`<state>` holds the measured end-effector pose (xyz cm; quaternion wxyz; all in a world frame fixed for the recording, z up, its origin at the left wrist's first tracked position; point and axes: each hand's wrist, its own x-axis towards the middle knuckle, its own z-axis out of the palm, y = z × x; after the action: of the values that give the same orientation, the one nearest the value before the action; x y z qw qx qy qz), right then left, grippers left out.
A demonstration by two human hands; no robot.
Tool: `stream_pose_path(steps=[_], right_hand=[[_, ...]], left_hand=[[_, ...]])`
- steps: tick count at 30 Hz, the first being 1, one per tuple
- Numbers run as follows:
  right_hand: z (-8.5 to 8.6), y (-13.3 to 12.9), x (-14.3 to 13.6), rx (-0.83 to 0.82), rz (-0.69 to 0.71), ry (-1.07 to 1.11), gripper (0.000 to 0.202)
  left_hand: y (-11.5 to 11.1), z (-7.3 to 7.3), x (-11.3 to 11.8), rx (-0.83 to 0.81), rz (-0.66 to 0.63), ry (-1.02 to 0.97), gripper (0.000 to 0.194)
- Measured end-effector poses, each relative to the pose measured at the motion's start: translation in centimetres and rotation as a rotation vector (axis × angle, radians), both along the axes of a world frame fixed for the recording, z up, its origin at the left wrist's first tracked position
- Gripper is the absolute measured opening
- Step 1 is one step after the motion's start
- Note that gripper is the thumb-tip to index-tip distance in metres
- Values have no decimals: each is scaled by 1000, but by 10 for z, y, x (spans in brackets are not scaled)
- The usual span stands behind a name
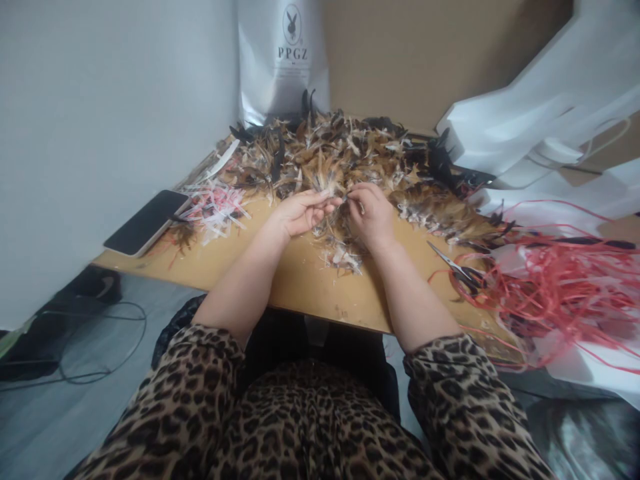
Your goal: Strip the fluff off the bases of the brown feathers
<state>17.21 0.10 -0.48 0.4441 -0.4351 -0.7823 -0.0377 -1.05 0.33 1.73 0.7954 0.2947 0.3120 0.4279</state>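
A large heap of brown and black feathers (310, 143) covers the back of the wooden table (305, 280). In front of it my left hand (306, 212) pinches the pale base of a small feather bunch (327, 175) between thumb and fingers, palm partly turned up. Close on its right, my right hand (371, 212) has its fingers curled together at the same bunch; what they grip is too small to make out. Below and between the hands lies a small clump of loose feathers with whitish ends (343, 257).
A phone (147, 223) lies at the table's left edge beside pink and white strips (217, 208). Open scissors (463, 270) rest at the right, near tangled red string (565, 287). A silver bag (284, 73) stands behind the heap; white foam pieces (520, 120) are at the right.
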Motion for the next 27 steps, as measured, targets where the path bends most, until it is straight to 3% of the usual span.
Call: stream_pose_path(steps=[14,17,20,23,27], right_hand=[[-1,-1,0,26,-40,22,20],[-1,-2,-4,33,-29,78,19],[1,-4,-8,23,-103,231,19],[6,-7,-12,-144,-110,470,22],[8,-7,-17,-513,15,713,33]], left_hand=[[-3,-2,7,-55,-76,-49,13],[-3,-2,8,-33,-29,-51,15],[-1,-3,9,25,72,-52,14],[0,-4,11,114,145,-17,9],[-3,-5,14,229,144,78,3]])
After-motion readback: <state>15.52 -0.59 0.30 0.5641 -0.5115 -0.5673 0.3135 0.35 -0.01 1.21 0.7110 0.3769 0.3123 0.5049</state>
